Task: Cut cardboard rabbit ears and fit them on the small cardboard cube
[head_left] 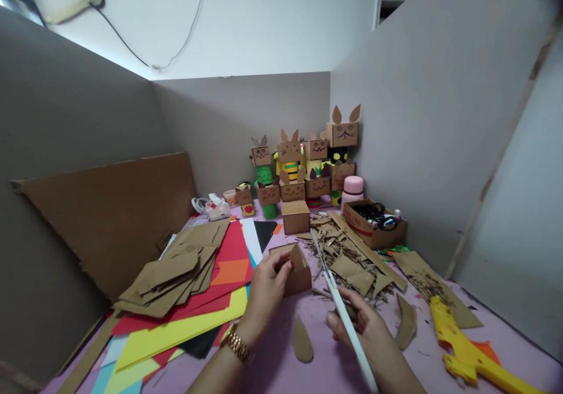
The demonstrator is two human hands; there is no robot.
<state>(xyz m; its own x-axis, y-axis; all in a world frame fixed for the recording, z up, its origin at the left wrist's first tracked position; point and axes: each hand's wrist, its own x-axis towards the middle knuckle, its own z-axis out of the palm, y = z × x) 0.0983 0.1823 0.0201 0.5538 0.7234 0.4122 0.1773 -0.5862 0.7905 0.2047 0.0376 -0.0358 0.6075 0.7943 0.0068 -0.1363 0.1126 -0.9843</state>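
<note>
My left hand is at the near-left side of a small open cardboard box, its bent fingers and thumb closed at the rim. My right hand grips a long white knife-like tool with a thin grey tip, slanting up toward the cardboard scraps. Partly hidden under that hand's fingers is a small brownish piece. A teardrop-shaped cardboard cutout lies flat on the purple tabletop between my hands. Just behind the open box stands a second cardboard box.
Cardboard sheets and coloured paper spread on the left. Cardboard scraps, a carton of supplies and a yellow glue gun are on the right. Animal-faced cardboard figures and a pink bottle stand behind.
</note>
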